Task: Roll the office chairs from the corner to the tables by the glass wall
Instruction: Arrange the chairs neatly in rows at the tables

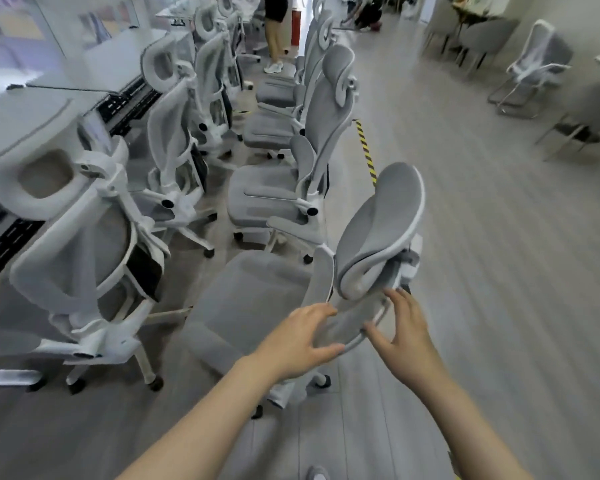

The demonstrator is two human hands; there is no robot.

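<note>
- Floor [499, 237]: pale grey wood-look planks running lengthwise down the room.
- Hazard tape [366, 150]: yellow-and-black striped strip stuck to the floor.
- Glass wall [49, 29]: along the left side, blurred, bright with light.
- Side chairs [534, 64]: grey, thin metal legs, grouped at the far right.
- Red cylinder [295, 27]: upright at the far end.
- Standing person [274, 29]: far end, tan trousers, white shoes.

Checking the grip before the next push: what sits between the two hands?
In the head view, the top rim of the nearest chair's backrest runs between the left hand and right hand, with its headrest just above.
</note>
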